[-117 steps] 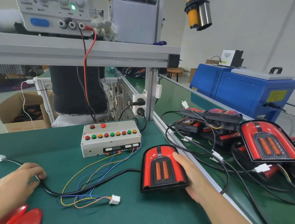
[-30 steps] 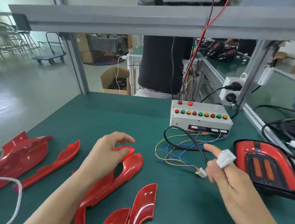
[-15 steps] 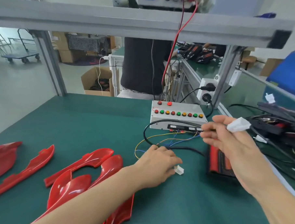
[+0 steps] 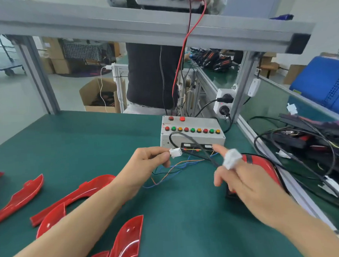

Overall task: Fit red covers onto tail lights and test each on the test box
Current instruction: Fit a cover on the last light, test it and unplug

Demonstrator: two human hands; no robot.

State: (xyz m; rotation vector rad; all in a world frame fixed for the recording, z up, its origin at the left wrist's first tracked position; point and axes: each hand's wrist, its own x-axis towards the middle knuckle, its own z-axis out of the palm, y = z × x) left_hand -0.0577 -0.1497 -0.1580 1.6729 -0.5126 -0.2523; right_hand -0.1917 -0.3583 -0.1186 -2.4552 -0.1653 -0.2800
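Observation:
The grey test box (image 4: 192, 136) with a row of coloured buttons stands at mid-table. My left hand (image 4: 147, 165) pinches the white connector (image 4: 175, 153) on the box's thin coloured wires, lifted in front of the box. My right hand (image 4: 244, 180) holds the white plug (image 4: 231, 158) of the black cable (image 4: 194, 144), its index finger pointing at the box. The two connectors are apart. A red and black tail light (image 4: 265, 168) lies on the green mat behind my right hand, partly hidden. Several loose red covers (image 4: 74, 194) lie at the left and front.
A pile of tail lights and tangled cables (image 4: 311, 141) fills the conveyor on the right, beyond an aluminium rail. A blue machine (image 4: 322, 82) stands further right. A socket block (image 4: 223, 100) sits behind the box. A person in black (image 4: 152, 74) stands opposite.
My left hand has picked the white wire connector off the mat and raised it toward the test box. My right hand has come lower and nearer with its plug.

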